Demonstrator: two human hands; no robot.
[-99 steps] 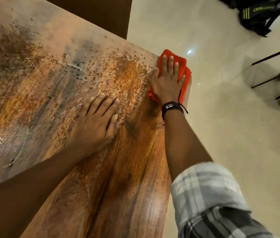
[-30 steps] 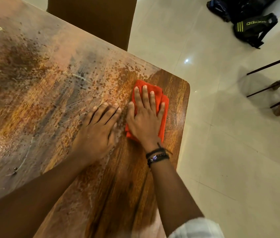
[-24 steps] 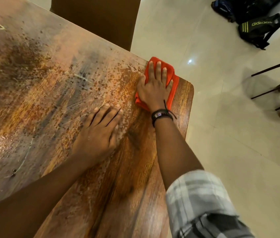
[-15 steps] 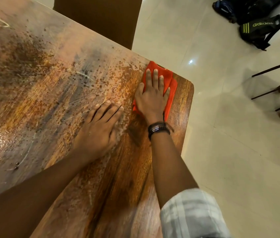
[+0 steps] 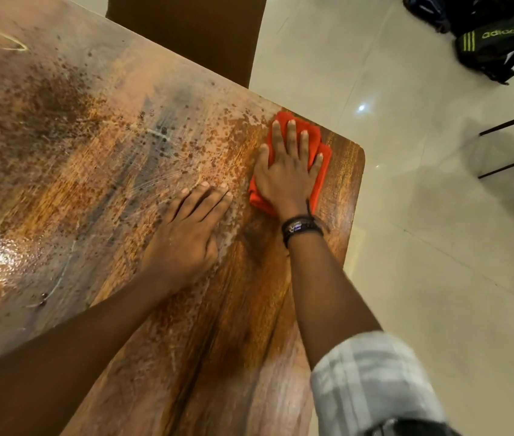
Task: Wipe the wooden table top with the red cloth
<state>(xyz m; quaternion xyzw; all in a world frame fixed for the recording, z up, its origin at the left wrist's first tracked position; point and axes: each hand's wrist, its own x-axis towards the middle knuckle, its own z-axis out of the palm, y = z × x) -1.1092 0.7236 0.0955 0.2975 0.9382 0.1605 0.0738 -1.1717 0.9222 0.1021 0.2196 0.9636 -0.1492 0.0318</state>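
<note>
The right hand [image 5: 287,177] lies flat on the folded red cloth [image 5: 318,158], fingers [image 5: 291,136] spread, pressing it onto the wooden surface [image 5: 340,190] near its rounded far corner. The left hand [image 5: 186,237] rests palm-down just beside it on the speckled, wet-looking wood, fingers together. On the tiled floor [image 5: 422,247], a black bag [image 5: 498,42] reads "adidas" in yellow-green letters.

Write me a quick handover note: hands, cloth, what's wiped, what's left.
Right hand: flat, palm down, pressing the red cloth near the table's far right corner.
Left hand: open, empty, braced flat on the table top.
Done: the strip along the right edge looks clean and dark.
Left: the speckled, smeared area to the left, including a wet shine near the left edge.
</note>
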